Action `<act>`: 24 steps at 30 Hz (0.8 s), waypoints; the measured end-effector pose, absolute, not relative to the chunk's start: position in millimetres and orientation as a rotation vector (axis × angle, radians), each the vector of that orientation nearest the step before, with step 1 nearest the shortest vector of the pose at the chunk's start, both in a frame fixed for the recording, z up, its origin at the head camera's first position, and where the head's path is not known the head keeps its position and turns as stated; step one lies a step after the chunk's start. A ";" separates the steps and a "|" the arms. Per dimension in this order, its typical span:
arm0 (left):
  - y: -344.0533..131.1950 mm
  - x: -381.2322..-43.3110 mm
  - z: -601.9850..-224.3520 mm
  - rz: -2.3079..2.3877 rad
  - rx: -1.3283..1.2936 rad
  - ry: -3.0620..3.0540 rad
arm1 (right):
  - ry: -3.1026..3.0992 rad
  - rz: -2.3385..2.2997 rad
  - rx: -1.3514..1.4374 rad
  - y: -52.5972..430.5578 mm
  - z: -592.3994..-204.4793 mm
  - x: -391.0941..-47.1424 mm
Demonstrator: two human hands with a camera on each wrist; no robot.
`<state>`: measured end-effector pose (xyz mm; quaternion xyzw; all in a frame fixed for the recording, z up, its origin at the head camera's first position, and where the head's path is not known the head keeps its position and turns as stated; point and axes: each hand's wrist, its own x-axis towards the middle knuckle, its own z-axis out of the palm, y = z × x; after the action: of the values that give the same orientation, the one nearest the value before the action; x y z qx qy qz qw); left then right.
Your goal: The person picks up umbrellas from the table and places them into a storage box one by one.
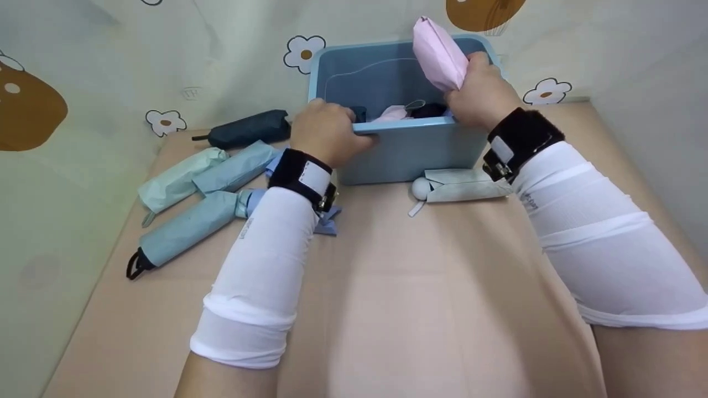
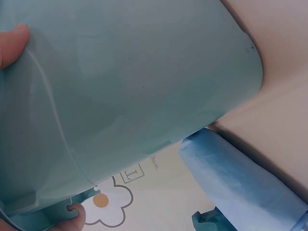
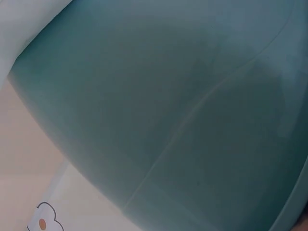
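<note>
A blue plastic bin [image 1: 409, 152] stands at the back of the table. My left hand [image 1: 326, 131] grips its rim at the near left corner; in the left wrist view the thumb [image 2: 12, 45] lies against the bin wall. Over the bin's right side, my right hand [image 1: 481, 94] holds a pink folded umbrella [image 1: 440, 55], its far end tilted up and left. Inside the bin a pink bundle [image 1: 392, 114] and a black one [image 1: 428, 110] show partly; the front wall hides the rest. The right wrist view shows mostly bin wall [image 3: 144, 106].
Left of the bin lie folded umbrellas: dark [image 1: 251, 130], mint [image 1: 182, 177], pale teal [image 1: 235, 166] and teal with a black strap [image 1: 188, 226]. A blue one [image 2: 240, 178] is partly behind my left wrist. A pale grey-green umbrella [image 1: 464, 185] lies before the bin.
</note>
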<state>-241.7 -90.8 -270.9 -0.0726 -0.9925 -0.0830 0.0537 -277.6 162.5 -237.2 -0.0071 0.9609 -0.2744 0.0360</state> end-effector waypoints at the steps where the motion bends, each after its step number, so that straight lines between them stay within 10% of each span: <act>1: -90.7 -241.5 -270.7 -0.255 -0.219 -3.016 | 2.951 -0.838 -0.022 162.4 -236.9 -277.4; 24: -92.8 -241.7 -270.5 -0.226 -0.243 -3.006 | 2.940 -0.706 -0.087 160.0 -238.2 -278.4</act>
<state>-241.7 -92.8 -270.5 -0.0802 -0.9922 -0.0746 0.0587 -278.4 160.0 -238.2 -0.0287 0.9703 -0.2331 0.0584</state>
